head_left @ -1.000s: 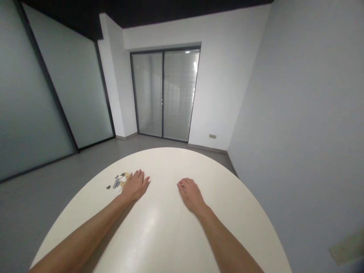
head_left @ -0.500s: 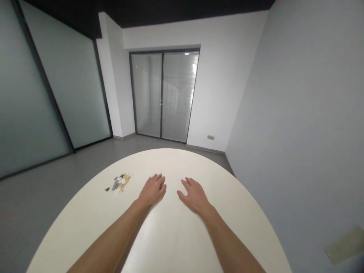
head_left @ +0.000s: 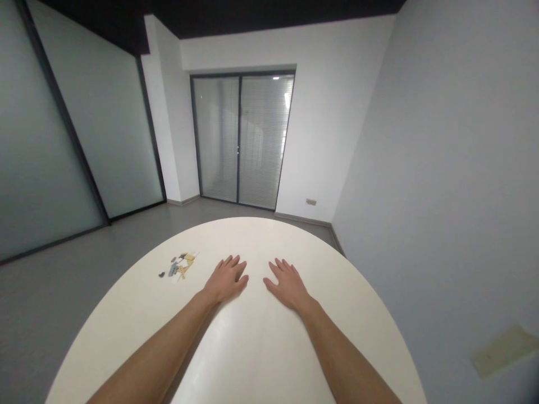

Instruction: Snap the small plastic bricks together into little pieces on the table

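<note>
My left hand point(head_left: 225, 279) rests palm down on the white round table point(head_left: 252, 348), its fingers spread and nothing in it. Across a small gap, my right hand point(head_left: 287, 284) lies flat on the same top, fingers apart, also holding nothing. To the left of my left hand is a loose heap of small building pieces point(head_left: 184, 262), grey, tan, white and dark; their exact kinds are too small to make out. One dark piece point(head_left: 161, 275) lies a little apart from the heap, on its left side.
Beyond the table's far edge stands a glass double door point(head_left: 238, 140) with blinds. Frosted glass panels point(head_left: 96, 129) line the left side. A grey wall point(head_left: 442, 168) runs close along the right, with a beige patch point(head_left: 505, 350) low on it.
Both hands stay on the table; their fingers have spread slightly more. The view has shifted a little. The heap of pieces has not been touched.
</note>
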Motion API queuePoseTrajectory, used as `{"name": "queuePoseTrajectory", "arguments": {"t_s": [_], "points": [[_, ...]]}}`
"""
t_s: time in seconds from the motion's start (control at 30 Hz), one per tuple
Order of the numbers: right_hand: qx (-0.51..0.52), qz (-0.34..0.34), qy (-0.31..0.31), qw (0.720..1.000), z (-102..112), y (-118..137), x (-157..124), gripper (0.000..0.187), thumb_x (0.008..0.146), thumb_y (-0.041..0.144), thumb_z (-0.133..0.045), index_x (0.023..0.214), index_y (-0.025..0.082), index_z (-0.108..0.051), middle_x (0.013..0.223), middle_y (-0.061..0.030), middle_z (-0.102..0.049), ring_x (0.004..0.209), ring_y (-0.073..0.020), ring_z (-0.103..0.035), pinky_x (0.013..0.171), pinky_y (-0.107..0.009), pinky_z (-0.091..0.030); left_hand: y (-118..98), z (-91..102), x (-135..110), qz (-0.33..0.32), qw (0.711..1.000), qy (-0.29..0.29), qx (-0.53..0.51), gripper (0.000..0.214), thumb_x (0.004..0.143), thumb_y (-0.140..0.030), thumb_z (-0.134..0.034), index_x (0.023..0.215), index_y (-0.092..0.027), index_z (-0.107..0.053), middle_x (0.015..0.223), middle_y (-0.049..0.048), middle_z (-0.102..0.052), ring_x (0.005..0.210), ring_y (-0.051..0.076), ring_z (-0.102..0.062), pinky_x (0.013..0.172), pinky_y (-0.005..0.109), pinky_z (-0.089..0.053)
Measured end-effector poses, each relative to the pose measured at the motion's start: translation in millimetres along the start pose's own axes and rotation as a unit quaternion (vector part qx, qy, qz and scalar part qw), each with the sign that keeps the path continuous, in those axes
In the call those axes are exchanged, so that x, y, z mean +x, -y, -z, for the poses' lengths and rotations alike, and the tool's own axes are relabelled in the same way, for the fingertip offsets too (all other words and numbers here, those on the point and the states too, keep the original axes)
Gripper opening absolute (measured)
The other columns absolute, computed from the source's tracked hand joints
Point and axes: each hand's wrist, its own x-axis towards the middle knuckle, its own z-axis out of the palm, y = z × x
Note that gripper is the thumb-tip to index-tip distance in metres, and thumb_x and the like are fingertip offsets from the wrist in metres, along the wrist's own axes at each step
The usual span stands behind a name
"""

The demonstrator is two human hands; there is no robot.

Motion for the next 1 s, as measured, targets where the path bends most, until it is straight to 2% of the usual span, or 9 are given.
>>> {"name": "queuePoseTrajectory", "arguments": {"t_s": [0.77,0.87,0.93,1.0], "points": [[0.002,0.004,-0.004,1.000,-2.0,0.3,1.0,0.063,0.096,0.056,-0.040,0.147,0.020,-0.041,0.157,-0.0099,-0.030,0.147,-0.0292,-0.020,0.118,-0.047,-0.012,0.9,-1.2,0.3,0.005,1.000,-0.012,-0.011,0.049,0.091,-0.045,-0.047,0.136,-0.028,-0.053,0.154,0.0076,-0.040,0.144,0.030,-0.029,0.117,0.051,-0.024],[0.003,0.003,-0.004,1.000,-1.9,0.4,1.2,0.061,0.096,0.055,-0.041,0.147,0.021,-0.042,0.157,-0.0098,-0.030,0.147,-0.0290,-0.021,0.118,-0.047,-0.013,-2.6,0.3,0.5,0.031,0.998,-0.052,0.000,0.043,0.092,-0.042,-0.045,0.129,-0.026,-0.059,0.148,0.0083,-0.048,0.140,0.029,-0.037,0.116,0.048,-0.026],[0.002,0.004,-0.006,1.000,-2.4,-0.1,1.5,0.061,0.096,0.055,-0.041,0.146,0.021,-0.043,0.157,-0.0099,-0.031,0.147,-0.0291,-0.021,0.118,-0.047,-0.013,-3.3,1.7,0.1,0.083,0.991,-0.104,0.020,0.043,0.092,-0.040,-0.043,0.128,-0.022,-0.060,0.147,0.0113,-0.048,0.139,0.032,-0.037,0.116,0.050,-0.024],[0.002,0.007,-0.006,1.000,-3.2,-1.0,1.8,0.061,0.096,0.055,-0.041,0.146,0.020,-0.043,0.157,-0.0105,-0.031,0.146,-0.0297,-0.021,0.118,-0.048,-0.014,-0.9,2.8,-0.8,0.147,0.976,-0.157,0.044,0.048,0.092,-0.040,-0.043,0.131,-0.017,-0.058,0.150,0.0148,-0.043,0.142,0.037,-0.030,0.116,0.054,-0.019]]}}
